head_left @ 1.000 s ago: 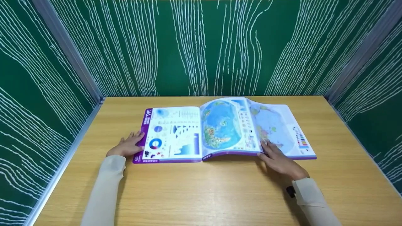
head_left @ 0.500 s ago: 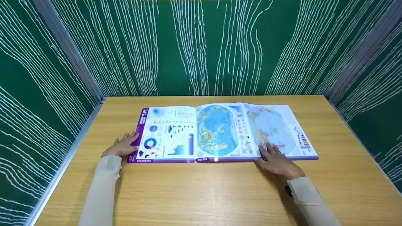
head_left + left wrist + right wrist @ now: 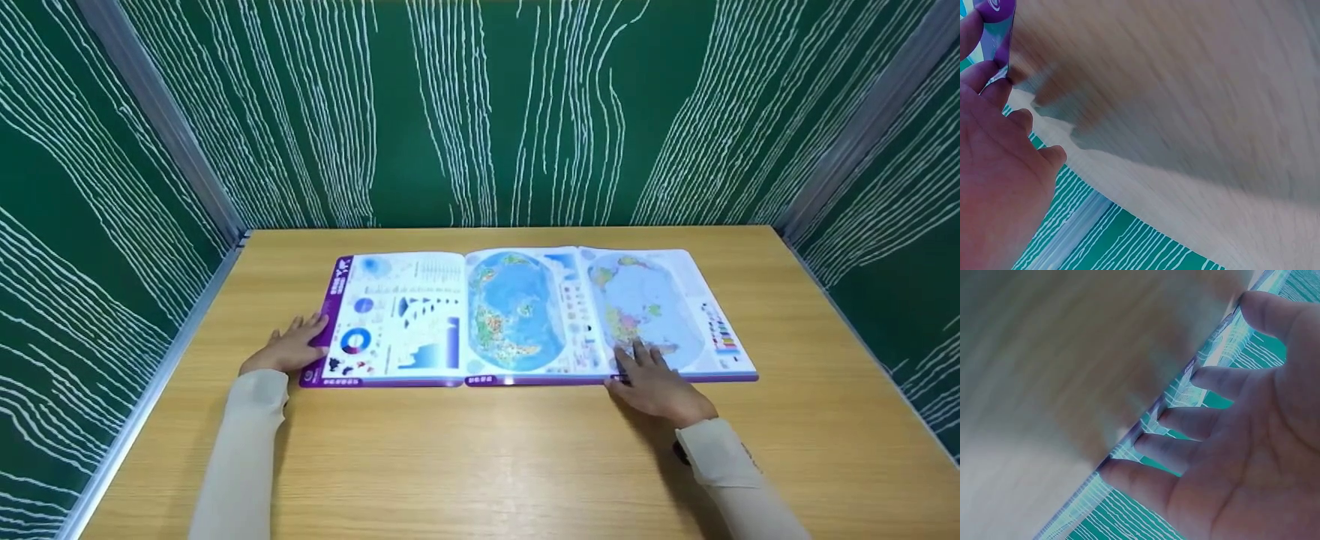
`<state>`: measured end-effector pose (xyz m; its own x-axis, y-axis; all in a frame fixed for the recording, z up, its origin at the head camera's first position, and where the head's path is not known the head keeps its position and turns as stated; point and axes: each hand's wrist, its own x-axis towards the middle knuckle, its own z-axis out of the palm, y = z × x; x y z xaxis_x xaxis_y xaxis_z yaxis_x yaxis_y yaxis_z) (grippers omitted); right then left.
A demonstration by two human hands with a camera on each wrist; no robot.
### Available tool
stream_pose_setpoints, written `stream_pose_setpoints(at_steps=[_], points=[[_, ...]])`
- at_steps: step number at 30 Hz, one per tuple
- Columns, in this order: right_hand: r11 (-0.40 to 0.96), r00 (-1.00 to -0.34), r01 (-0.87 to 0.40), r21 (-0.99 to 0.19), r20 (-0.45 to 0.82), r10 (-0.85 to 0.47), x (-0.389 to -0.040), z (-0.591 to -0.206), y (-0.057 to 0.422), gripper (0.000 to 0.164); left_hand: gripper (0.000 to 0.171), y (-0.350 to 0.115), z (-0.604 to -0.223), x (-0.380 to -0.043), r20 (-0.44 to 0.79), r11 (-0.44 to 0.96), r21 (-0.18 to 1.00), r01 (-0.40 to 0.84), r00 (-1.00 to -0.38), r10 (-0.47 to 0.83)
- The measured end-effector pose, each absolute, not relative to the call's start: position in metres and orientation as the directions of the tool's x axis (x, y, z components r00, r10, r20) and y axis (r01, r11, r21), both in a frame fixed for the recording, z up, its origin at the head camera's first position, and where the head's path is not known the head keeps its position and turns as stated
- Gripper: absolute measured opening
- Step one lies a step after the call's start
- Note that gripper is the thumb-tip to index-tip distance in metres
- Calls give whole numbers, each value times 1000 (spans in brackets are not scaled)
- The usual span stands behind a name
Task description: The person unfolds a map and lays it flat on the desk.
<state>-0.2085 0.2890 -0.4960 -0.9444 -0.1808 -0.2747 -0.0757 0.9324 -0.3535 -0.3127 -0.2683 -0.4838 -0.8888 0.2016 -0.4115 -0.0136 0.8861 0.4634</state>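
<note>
A picture atlas (image 3: pixel 401 300) with purple edges lies open on the wooden table. Its left page carries charts. A blue world map (image 3: pixel 517 315) fills the middle page, and a paler map (image 3: pixel 652 307) is on the folded-out right page. My left hand (image 3: pixel 285 349) rests with spread fingers at the purple left border; in the left wrist view its fingertips meet the purple corner (image 3: pixel 998 14). My right hand (image 3: pixel 660 386) lies with fingers spread over the front edge near the fold between the two maps. The right wrist view shows its fingertips along the atlas edge (image 3: pixel 1148 417).
The wooden table (image 3: pixel 480 457) extends in front of the atlas and to both sides. Green walls (image 3: pixel 675 112) with wavy white lines enclose its back and sides, with grey metal posts (image 3: pixel 161 112) at the corners.
The raised middle page has come down flat. The atlas's left part has shifted slightly left along with my left hand. My right hand has moved slightly left and stays at the front edge.
</note>
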Motion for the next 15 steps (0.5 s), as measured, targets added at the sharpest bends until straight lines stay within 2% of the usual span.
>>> stream_pose_setpoints(at_steps=[10,15], points=[[936,-947,-93,-340,-259,-188,-208,-495,291,74,69,-268,-481,-312,-398,905,425,6,-897,193],[933,-951,-86,-350,-252,-182,-207,-493,294,73,69,-265,-481,-310,-410,898,439,-42,-898,158]])
